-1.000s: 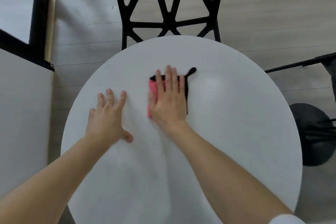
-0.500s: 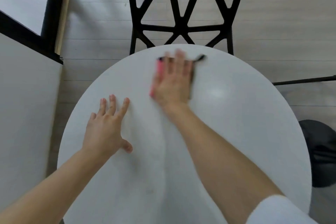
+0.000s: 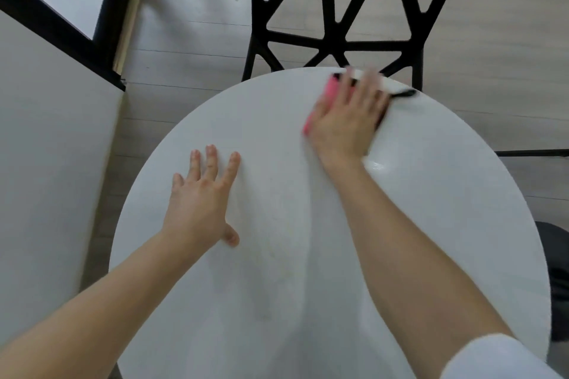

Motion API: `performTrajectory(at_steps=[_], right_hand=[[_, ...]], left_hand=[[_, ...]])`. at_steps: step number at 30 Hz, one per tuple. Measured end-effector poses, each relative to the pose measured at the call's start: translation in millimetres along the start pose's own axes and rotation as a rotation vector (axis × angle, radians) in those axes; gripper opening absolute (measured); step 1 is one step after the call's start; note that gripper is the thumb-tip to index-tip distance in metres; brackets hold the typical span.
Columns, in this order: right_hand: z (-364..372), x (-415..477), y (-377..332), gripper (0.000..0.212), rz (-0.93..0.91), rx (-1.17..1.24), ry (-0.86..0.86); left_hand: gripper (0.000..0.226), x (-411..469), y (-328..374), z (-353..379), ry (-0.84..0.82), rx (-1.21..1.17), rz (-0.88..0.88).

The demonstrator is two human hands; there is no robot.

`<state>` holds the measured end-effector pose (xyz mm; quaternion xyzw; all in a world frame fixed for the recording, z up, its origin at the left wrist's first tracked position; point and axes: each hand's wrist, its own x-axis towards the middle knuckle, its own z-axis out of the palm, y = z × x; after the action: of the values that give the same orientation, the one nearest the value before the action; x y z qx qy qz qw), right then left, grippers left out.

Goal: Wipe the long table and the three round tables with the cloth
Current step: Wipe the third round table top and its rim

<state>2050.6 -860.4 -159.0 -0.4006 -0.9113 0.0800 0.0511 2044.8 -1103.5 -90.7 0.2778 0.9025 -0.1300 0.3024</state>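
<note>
Head view: cloth (image 3: 324, 98) lengthwise toward chair (image 3: 338, 51)

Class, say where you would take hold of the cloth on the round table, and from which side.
Probably pinch the black tail of the cloth from the right: it pokes out beside the right hand, which presses flat on the rest.

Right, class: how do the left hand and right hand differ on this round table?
Left hand rests bare on the round table; right hand presses the cloth. Left hand lies nearer the person; right hand reaches the far rim by the black chair. Both lie flat, palm down.
</note>
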Motion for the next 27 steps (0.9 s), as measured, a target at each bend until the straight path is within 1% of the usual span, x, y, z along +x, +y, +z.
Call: performTrajectory(at_steps=[2, 4, 5, 6, 7, 8, 9, 11, 13, 14, 15, 16, 17, 19, 21, 22, 23, 24, 25, 26, 27], right_hand=[[15, -6, -81, 0.070, -0.329, 0.042, -0.105], [20, -9, -126, 0.069, -0.597, 0.031, -0.253], [21, -5, -128, 0.068, -0.680, 0.010, -0.291], [21, 2, -118, 0.068, -0.721, 0.007, -0.292], [18, 11, -98, 0.067, -0.714, 0.031, -0.258], [13, 19, -68, 0.068, -0.657, 0.048, -0.216], [9, 29, -32, 0.069, -0.553, 0.047, -0.159], [-3, 51, 52, 0.071, -0.259, 0.001, -0.064], [-19, 58, 120, 0.076, 0.070, -0.034, -0.049], [-23, 57, 130, 0.078, 0.210, -0.038, -0.037], [-22, 52, 121, 0.079, 0.295, -0.041, -0.019], [-18, 45, 98, 0.078, 0.309, -0.035, 0.003], [-11, 37, 65, 0.076, 0.240, -0.024, 0.019], [4, 19, -19, 0.073, -0.058, 0.005, -0.009], [16, -1, -93, 0.069, -0.386, 0.020, -0.130], [17, -10, -114, 0.068, -0.523, 0.018, -0.198], [17, -12, -120, 0.067, -0.621, 0.012, -0.250], [18, -9, -112, 0.067, -0.681, 0.009, -0.269], [17, -3, -93, 0.068, -0.689, 0.023, -0.251], [14, 2, -65, 0.069, -0.643, 0.041, -0.215], [9, 5, -29, 0.070, -0.547, 0.053, -0.167]], left_hand=[[0.170, 2, 0, -1, -0.003, 0.028, -0.007], [0.170, 2, 1, -1, -0.016, 0.046, -0.007], [0.170, 2, 1, -1, -0.017, 0.047, -0.014], [0.170, 2, 1, -2, -0.013, 0.049, -0.018], [0.171, 2, 1, -2, -0.013, 0.049, -0.012], [0.171, 1, 1, -2, -0.016, 0.047, -0.003], [0.171, 0, 1, -1, -0.013, 0.045, -0.002], [0.171, 0, 0, 0, -0.010, 0.038, -0.005], [0.172, 1, 1, 0, -0.007, 0.033, -0.001], [0.172, 2, 0, 1, 0.000, 0.032, -0.003], [0.173, 3, 0, 1, 0.003, 0.030, -0.006], [0.173, 3, 1, 0, -0.002, 0.026, -0.004], [0.173, 3, 1, 0, -0.010, 0.022, -0.002], [0.172, 2, 2, -1, -0.014, 0.025, -0.008], [0.172, 3, 1, -3, -0.020, 0.039, -0.008], [0.172, 3, 0, -2, -0.027, 0.042, -0.011], [0.172, 3, 0, -2, -0.029, 0.041, -0.016], [0.172, 3, -1, -1, -0.027, 0.041, -0.019], [0.172, 3, 0, -1, -0.025, 0.043, -0.017], [0.173, 3, 0, -2, -0.023, 0.043, -0.013], [0.173, 3, 1, -2, -0.022, 0.043, -0.010]])
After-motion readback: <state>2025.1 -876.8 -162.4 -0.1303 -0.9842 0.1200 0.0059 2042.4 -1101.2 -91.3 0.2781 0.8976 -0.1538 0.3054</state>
